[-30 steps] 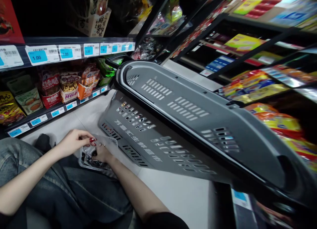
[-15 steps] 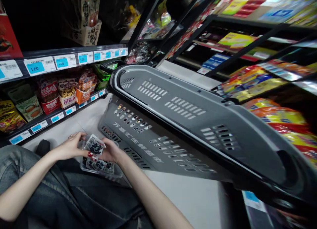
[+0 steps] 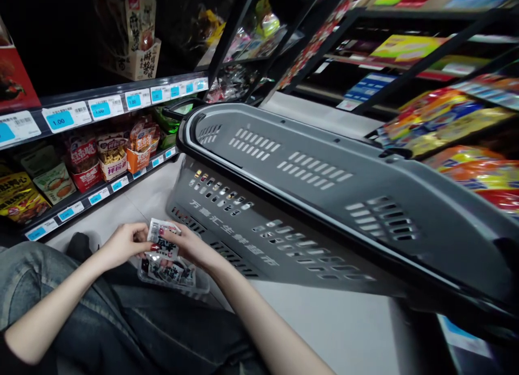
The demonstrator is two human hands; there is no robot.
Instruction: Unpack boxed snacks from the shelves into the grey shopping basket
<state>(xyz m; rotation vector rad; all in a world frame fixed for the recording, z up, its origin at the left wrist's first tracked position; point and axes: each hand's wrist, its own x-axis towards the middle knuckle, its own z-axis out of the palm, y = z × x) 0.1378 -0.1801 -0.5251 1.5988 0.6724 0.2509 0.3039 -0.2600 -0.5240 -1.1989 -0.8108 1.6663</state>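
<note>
A small white snack packet with black lettering is pinched between both hands. My left hand grips its left side, thumb across the front. On its upper right, my right hand holds it with the thumb over the face; the other fingers are partly hidden behind. Just below the hands, a clear plastic tub contains several similar packets. The tub sits by my legs, close to the side of a large grey basket.
The grey shopping basket, with slotted sides and a black handle, stands tilted across the view. To the left, a shelf with price tags holds snack boxes. Bagged goods fill racks at right. Pale floor shows below the basket.
The packet now stands more upright and faces me. My right thumb has come onto its front, while the left hand still grips its left side. The view has shifted slightly.
</note>
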